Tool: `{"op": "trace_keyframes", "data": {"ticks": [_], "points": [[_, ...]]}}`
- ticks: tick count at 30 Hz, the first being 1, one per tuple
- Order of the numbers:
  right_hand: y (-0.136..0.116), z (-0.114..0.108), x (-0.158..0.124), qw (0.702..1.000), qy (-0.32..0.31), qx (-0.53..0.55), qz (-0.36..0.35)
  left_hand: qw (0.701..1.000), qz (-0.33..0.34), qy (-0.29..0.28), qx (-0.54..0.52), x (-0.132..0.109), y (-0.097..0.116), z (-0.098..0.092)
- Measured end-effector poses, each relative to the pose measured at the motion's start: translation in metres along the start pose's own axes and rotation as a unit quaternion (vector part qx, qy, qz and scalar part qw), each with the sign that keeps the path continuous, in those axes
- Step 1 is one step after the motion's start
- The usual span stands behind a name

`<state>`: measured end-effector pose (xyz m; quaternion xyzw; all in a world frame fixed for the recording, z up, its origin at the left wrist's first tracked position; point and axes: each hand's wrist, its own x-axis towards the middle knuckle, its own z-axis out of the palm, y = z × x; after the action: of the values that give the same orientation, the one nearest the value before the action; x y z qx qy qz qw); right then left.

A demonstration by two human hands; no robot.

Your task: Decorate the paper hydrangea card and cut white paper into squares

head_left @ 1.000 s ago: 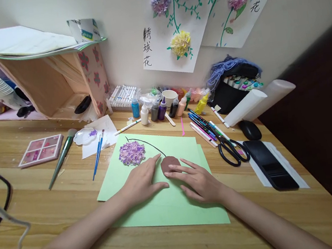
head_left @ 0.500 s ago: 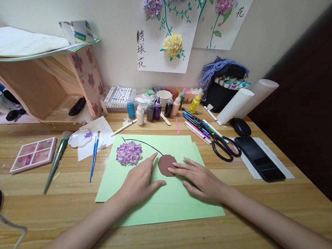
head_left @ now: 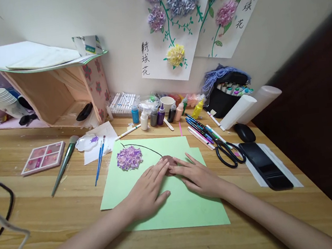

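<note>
A brown paper circle (head_left: 168, 161) lies on the light green paper (head_left: 183, 212), at the right end of a drawn black curved line. My left hand (head_left: 150, 188) rests flat, its fingertips on the circle's left part and its thumb out to the side. From the right, my right hand (head_left: 197, 175) touches the circle with outstretched fingers. Both hands cover much of the circle. Toward the paper's upper left sits a raised purple-and-white crinkled flower (head_left: 129, 158), under the line's other end.
Scissors (head_left: 226, 155), pens and a phone (head_left: 265, 164) lie to the right. Paint bottles (head_left: 160, 115) stand behind the paper. Brushes (head_left: 100, 161), a large brush (head_left: 65, 166) and a pink palette (head_left: 43, 157) lie left. Flower pictures (head_left: 171, 25) hang on the wall.
My left hand has moved right so its fingers now lie on the brown circle. My right hand stays on it. The view has shifted slightly.
</note>
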<state>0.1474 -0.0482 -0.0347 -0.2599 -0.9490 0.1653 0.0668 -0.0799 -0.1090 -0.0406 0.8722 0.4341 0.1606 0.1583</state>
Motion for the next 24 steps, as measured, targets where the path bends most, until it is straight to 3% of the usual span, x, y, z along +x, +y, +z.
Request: {"op": "trace_keyframes", "data": {"ticks": [7,24], "points": [[-0.001,0.009,-0.005,0.997,0.068,-0.041,0.003,0.999,0.007,-0.031,0.022,0.001,-0.003,0.005],[-0.006,0.019,-0.007,0.987,0.146,-0.067,0.025,0.999,0.027,-0.026,0.006,0.003,0.000,-0.007]]}}
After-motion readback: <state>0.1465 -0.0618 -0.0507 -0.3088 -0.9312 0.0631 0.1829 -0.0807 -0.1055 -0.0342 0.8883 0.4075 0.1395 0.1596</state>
